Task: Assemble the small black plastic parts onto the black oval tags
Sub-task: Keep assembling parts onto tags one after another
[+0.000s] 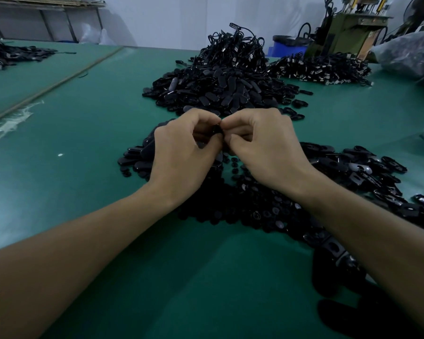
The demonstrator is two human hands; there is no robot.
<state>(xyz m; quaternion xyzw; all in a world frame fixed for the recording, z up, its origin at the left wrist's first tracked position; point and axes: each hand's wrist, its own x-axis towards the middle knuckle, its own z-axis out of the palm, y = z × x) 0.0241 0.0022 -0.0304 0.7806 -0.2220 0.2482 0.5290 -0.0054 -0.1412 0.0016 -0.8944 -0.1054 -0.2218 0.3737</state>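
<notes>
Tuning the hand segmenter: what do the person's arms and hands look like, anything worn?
Left hand and right hand are ungloved, with no rings showing. Both forearms are bare to the frame edge: no sleeves, watch or wristbands visible.

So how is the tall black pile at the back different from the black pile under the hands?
The tall black heap of plastic pieces rises to a peak; the low black spread of plastic pieces lies flat. The heap has looped cords on top; the spread none. The left hand and right hand pinch a small black part over the spread, not the heap. Both rest on the green table.
</notes>
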